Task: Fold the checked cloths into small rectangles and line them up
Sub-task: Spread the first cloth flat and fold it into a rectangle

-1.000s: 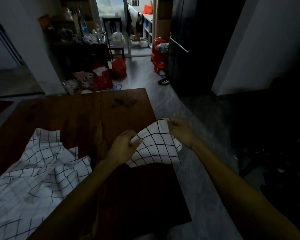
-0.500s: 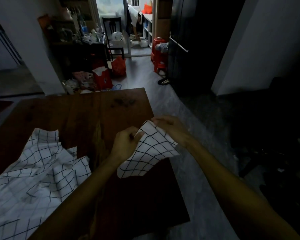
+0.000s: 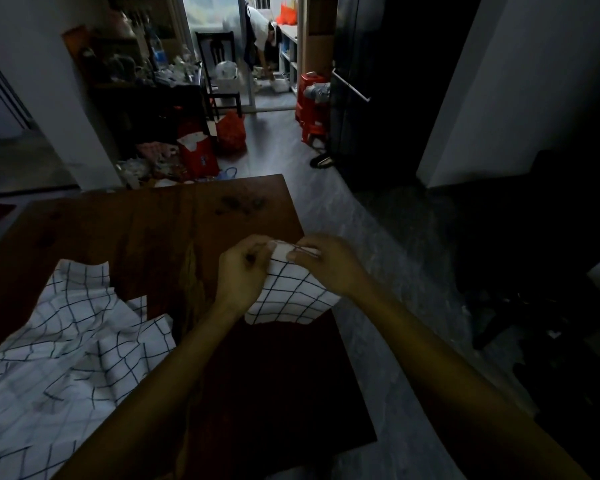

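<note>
Both hands pinch the same top edge of a small checked cloth: the left hand is closed on its left part with fingers curled over the fabric, and the right hand is closed on its right part, thumb pressed down on the white edge. The two hands sit just beside each other, almost touching, above the right side of the dark wooden table, near its right edge. From that pinched edge the cloth hangs down and toward the person, so its long axis runs from the hands back toward the body; its grid lines lie slanted rather than square to the table. The lower hem reaches the table's near right part and looks slightly wavy, with its right corner at or just past the table edge; whether it rests on the wood or hangs just above it cannot be told in the dim light. A larger heap of checked cloth lies crumpled on the left side of the table, well apart from the held piece, spreading from near the table's middle out to the lower left of the view. Beyond the table, the grey floor runs past it toward a lit doorway.
</note>
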A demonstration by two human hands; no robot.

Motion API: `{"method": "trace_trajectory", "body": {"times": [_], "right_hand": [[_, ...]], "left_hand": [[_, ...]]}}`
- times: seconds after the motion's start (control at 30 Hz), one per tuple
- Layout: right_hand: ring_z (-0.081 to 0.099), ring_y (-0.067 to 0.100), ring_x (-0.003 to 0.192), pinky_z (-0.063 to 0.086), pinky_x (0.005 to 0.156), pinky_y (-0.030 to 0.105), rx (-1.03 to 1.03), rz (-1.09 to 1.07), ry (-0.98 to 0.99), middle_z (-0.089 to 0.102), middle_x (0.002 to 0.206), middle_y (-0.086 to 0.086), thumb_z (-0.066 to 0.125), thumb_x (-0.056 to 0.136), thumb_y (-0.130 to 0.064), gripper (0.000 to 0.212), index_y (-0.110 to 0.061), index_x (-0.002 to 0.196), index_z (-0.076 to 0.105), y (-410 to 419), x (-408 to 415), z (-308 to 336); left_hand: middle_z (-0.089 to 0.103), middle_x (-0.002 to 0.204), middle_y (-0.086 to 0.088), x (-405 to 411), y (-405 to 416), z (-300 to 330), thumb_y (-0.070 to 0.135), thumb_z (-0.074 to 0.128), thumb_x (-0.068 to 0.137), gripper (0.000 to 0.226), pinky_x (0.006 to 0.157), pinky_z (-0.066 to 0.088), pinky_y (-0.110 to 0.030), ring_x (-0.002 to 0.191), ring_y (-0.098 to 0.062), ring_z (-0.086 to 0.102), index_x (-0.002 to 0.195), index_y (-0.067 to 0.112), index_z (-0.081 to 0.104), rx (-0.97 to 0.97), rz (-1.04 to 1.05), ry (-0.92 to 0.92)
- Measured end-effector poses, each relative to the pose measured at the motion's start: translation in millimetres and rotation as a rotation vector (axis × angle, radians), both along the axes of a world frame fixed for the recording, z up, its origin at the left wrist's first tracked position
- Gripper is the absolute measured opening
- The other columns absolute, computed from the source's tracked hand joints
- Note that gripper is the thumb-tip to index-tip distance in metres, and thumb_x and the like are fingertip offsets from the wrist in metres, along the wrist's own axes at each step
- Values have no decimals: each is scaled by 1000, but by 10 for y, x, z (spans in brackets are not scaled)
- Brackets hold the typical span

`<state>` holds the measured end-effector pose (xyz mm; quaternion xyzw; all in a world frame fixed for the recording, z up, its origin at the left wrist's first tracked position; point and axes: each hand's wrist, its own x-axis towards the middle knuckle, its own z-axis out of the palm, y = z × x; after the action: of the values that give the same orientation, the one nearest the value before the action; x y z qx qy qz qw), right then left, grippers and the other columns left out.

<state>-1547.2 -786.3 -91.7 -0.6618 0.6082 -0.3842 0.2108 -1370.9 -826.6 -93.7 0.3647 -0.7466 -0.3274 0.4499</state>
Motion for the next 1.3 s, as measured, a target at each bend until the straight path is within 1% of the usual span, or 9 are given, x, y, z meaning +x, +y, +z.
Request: {"method": "trace_trajectory", "body": {"times": [0.1,0.2,0.33,0.6,0.8,0.9,1.0,1.17,1.3], "right_hand": [[61,18,70,50,64,32,68,-58,-42,65,76,6,65,88,-33,21,-13,83,66,65,-148,-97],[60,9,68,50,64,25,46,-120,-193,64,71,-3,68,87,-22,12,-22,75,65,145,-238,-149],[66,19,85,55,79,33,41,-197,-304,71,91,8,69,85,-18,15,-8,96,71,136,-230,-199],[55,14,69,48,66,27,-63,-203,-328,64,80,27,66,87,-12,18,6,87,69,132,-247,-201],[57,6,67,49,67,24,-59,-220,-318,67,76,14,67,86,-12,13,0,84,70,145,-293,-221],[57,-6,63,47,63,11,-48,-228,-367,63,71,-5,68,86,-9,6,-4,84,69,156,-316,-199],[58,-9,63,43,62,7,-52,-224,-403,61,70,-11,69,84,-7,2,-5,84,68,163,-347,-196],[60,-2,69,49,67,15,-33,-236,-384,65,75,-9,71,83,-15,4,-12,82,68,158,-385,-198],[63,19,74,52,70,30,-16,-250,-359,65,76,2,71,84,-20,6,-19,79,66,157,-413,-209]], "left_hand": [[67,90,5,83,-91,-27,18,55,93,11,80,52,-28,88,-8,63,93,15,66,45,81,103],[66,90,10,179,-175,-94,21,54,94,10,80,52,-31,89,-9,62,93,20,64,55,126,123],[64,87,14,188,-197,-135,23,54,94,13,81,49,-26,87,-1,59,90,34,61,70,150,120],[61,86,10,120,-156,-131,19,53,95,14,70,46,-8,80,6,57,98,10,62,91,156,146],[62,87,6,62,-133,-178,20,55,93,11,74,48,-15,83,-2,58,97,12,62,111,107,120],[67,92,-1,32,-135,-205,16,62,89,9,77,50,-23,88,-9,62,97,12,65,120,113,104],[67,93,-2,-1,-117,-173,10,61,89,10,76,50,-15,86,-1,61,97,13,66,128,117,103],[67,98,-4,-7,-164,-154,9,59,90,15,78,49,-11,89,-3,61,102,8,67,144,86,90],[67,99,-4,-10,-163,-113,10,57,91,16,80,49,-13,89,-1,62,104,6,67,117,57,63]]}}
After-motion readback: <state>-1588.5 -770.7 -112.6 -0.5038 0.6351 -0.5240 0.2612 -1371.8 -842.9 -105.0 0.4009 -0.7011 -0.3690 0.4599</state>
